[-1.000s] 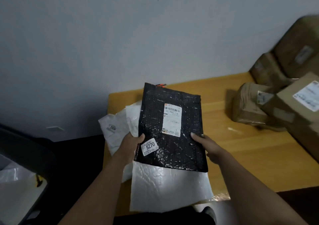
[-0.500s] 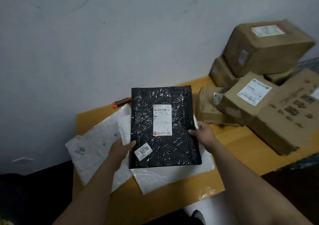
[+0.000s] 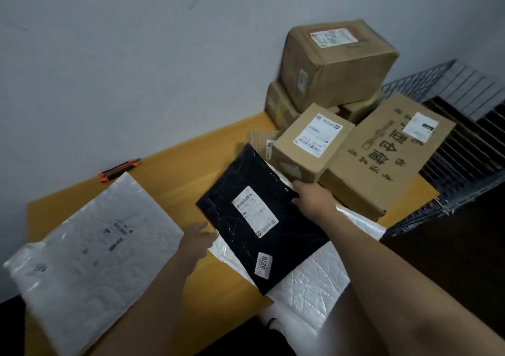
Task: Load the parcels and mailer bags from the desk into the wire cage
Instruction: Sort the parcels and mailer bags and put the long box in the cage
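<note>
- Black, glossy bubble plastic: the black mailer, label up, over the middle of the desk, with a white mailer beneath it reaching past the near edge.
- Gripped at its far-right edge by the right hand, fingers curled onto the top face.
- Met at its near-left edge by the left hand; pinching or merely touching, impossible to tell.
- Probably light, flat and floppy, with a slick skin; best taken at two opposite edges, or from beneath, against sagging and slipping.
- Long axis running far-left to near-right, the "5270" sticker at the near end.
- Wire cage at far right, behind stacked cardboard boxes; a grey mailer lying at left.
</note>
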